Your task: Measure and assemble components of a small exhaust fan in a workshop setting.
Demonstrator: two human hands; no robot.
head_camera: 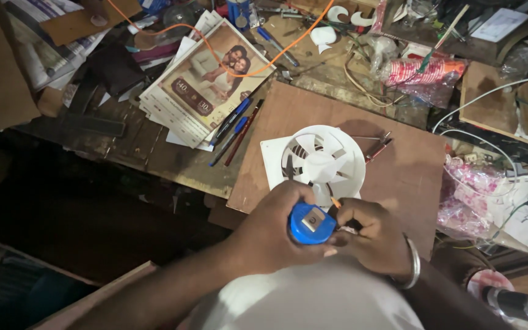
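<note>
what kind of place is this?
Likely a small repair or hobby workbench: a white plastic fan on a brown board, loose white wires, and pens and hand tools scattered over a cluttered wooden bench.

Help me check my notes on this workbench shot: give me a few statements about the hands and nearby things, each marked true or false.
1. The left hand holds a blue round part. True.
2. The white fan lies on a brown board. True.
3. The right hand is bare at the wrist. False: it wears a metal bangle.
4. The pens lie on top of the fan. False: they lie to its left, beside a stack of printed papers.
5. An orange wire runs across the papers. True.
</note>
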